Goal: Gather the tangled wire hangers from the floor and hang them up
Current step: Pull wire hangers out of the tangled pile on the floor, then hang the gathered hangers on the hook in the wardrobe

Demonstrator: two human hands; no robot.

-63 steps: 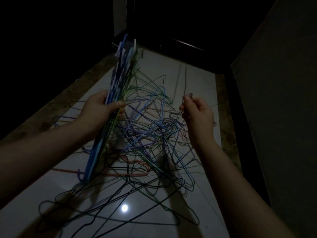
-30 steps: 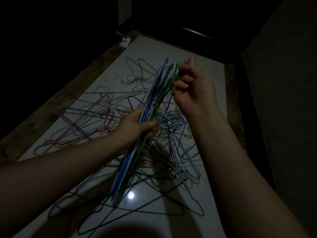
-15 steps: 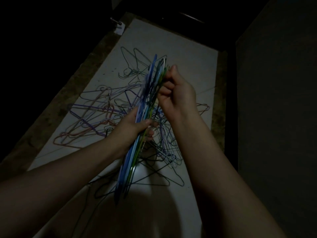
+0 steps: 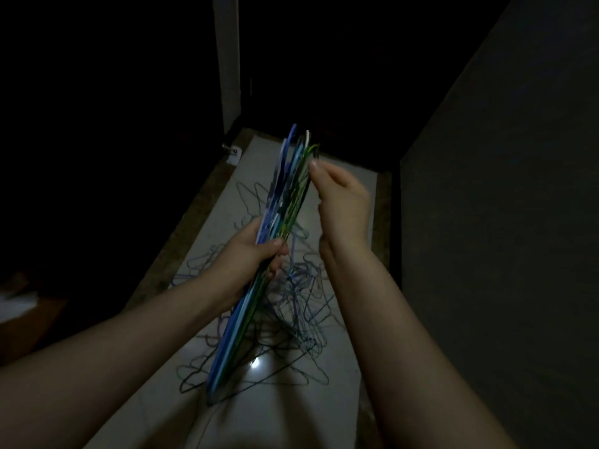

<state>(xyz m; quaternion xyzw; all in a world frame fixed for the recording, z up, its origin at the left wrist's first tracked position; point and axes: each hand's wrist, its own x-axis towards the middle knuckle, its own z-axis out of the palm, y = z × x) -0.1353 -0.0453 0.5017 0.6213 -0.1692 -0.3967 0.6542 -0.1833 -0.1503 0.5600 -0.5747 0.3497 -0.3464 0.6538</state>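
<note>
The person stands over a pale tiled floor (image 4: pixel 343 196) in very dim light, both bare forearms extended. The left hand (image 4: pixel 251 254) is clamped around the middle of a flat bundle of hangers (image 4: pixel 285 196), thumb across the near face and the other digits behind, so the wires stay stacked edge to edge rather than fanning out. The bundle is held off the floor, tilted with its upper end away from the person and its lower end pointing down toward the near edge of the floor. The right hand (image 4: pixel 343 202) is at the upper part of the bundle, its fingertips (image 4: pixel 312 165) drawn together against the green wires on the bundle's right face; whether they pinch a single hanger or only press the stack cannot be told. In my judgement this hand is squaring a hanger into the stack, which explains the high, fine-tipped hold while the left hand carries the weight. The tangled hangers (image 4: pixel 301 286) not yet gathered lie heaped on the floor beneath and beyond the hands, near its middle, with more dark loops spreading toward the near edge. A small white fitting (image 4: pixel 234 154) sits at the far left corner of the floor. No rail or rod for hanging is visible, so the task appears to be partway through gathering.
</note>
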